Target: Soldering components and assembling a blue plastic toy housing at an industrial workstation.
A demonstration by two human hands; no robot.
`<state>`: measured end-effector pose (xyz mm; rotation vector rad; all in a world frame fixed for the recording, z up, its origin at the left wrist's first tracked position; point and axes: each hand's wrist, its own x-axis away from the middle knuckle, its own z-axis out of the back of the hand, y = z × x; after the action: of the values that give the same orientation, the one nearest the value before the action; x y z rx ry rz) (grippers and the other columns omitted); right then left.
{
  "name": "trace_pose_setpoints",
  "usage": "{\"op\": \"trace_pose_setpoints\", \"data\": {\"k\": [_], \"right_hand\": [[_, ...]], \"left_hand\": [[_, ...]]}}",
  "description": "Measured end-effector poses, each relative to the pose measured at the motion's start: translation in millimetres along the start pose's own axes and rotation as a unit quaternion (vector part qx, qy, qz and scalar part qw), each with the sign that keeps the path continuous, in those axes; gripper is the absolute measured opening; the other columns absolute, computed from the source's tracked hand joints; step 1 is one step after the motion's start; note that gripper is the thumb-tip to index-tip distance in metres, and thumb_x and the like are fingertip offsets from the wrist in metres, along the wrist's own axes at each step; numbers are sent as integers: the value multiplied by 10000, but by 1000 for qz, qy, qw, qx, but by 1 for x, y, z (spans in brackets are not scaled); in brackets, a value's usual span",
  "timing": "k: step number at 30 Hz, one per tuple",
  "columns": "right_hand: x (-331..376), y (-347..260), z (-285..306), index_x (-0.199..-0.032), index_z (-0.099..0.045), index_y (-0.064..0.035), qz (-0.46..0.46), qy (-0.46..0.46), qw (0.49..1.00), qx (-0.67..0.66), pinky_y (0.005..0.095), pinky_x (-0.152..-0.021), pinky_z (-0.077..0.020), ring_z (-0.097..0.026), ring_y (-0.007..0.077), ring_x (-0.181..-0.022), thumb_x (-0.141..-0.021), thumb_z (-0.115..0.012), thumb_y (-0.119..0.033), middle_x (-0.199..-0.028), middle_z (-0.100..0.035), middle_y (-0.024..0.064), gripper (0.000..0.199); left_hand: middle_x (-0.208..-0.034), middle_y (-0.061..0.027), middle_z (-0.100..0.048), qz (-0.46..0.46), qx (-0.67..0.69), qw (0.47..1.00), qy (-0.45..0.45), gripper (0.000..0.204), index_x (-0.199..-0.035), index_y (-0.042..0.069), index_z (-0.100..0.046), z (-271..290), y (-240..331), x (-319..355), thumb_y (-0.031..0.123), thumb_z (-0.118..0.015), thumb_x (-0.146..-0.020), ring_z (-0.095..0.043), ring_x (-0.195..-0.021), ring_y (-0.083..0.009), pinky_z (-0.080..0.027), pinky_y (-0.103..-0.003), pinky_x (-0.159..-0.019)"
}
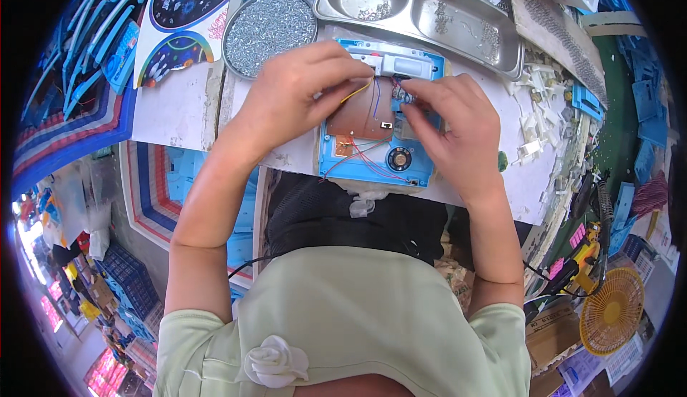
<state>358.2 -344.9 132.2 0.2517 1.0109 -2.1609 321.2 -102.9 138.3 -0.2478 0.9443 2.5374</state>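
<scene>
A blue plastic toy casing (376, 157) lies open on the white table (179, 107), showing a brown circuit board (361, 118), red and blue wires and a small round speaker (398, 158). A white-grey battery holder (397, 62) sits at its far end. My left hand (300, 93) rests over the casing's left side, fingertips pinching at the wires near the battery holder. My right hand (451, 128) covers the right side, its fingertips pressed on the small parts beside the board.
A round metal dish of screws (270, 28) stands at the back left. A steel compartment tray (422, 7) with a few screws is behind the casing. White plastic bits (533, 89) litter the right side. A small yellow fan (610, 311) sits lower right.
</scene>
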Motion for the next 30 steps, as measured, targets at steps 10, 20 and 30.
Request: {"op": "trace_pose_setpoints", "data": {"k": [10, 20, 30], "right_hand": [[3, 4, -2, -901, -745, -78, 13, -9, 1000, -13, 382, -684, -512, -632, 268, -783, -762, -785, -66, -821, -684, 59, 145], [-36, -2, -9, -859, -760, -36, -49, -40, 991, -118, 424, -704, -541, -688, 342, -762, -826, -735, -156, -823, -726, 147, 127], [-114, 7, -33, -1088, -753, -26, 19, -277, 954, -111, 358, -748, -558, -712, 232, -801, -872, -705, -158, -914, -750, 152, 258]], "left_hand": [[-932, -81, -710, -154, -30, 988, -9, 277, -982, 59, -729, -22, 0, 1, 80, -811, -718, -709, -817, -275, -582, -363, -702], [-932, -88, -669, -140, -66, 988, -11, 293, -987, 55, -693, -36, 19, 5, 61, -752, -700, -679, -824, -282, -569, -378, -697], [-934, -109, -668, -102, -138, 983, -65, 255, -964, 58, -675, -23, 41, -15, 48, -743, -718, -691, -802, -301, -558, -389, -678]]}}
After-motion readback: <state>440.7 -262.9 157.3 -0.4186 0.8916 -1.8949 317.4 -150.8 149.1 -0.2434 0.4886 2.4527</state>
